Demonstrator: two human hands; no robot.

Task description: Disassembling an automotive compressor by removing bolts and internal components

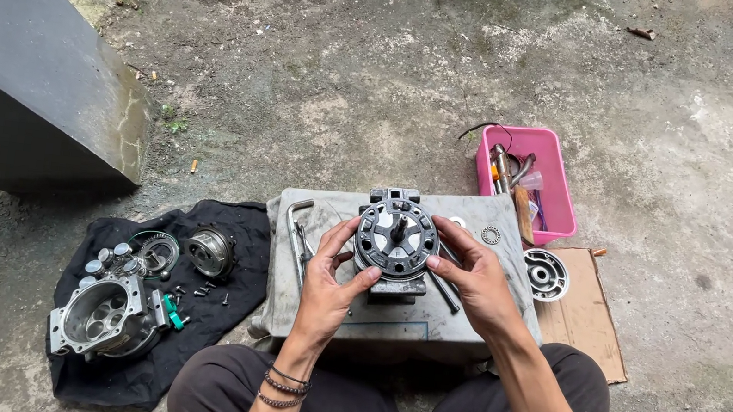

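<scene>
1. The left hand [331, 278] is cupping the left rim of a round dark plate [397, 237], fingers spread and thumb pressed to its lower edge, so it is grasping the plate.
2. The right hand [477, 278] is gripping the right rim the same way, so the plate is being held evenly from both sides.
3. The plate is sitting on a metal block [391, 284] at the middle of a grey stand [464, 325], apparently being kept level over a shaft poking through its centre.
4. A bent wrench [295, 235] is lying along the stand's left edge, within reach.
5. A housing [103, 318] and small parts are resting on a black cloth [214, 308] to the left, which seems to be keeping them off the concrete.
6. A pink tray [563, 198] of tools is standing by the stand's far right corner, with a silver disc [546, 275] on cardboard [589, 331] beside it.
</scene>
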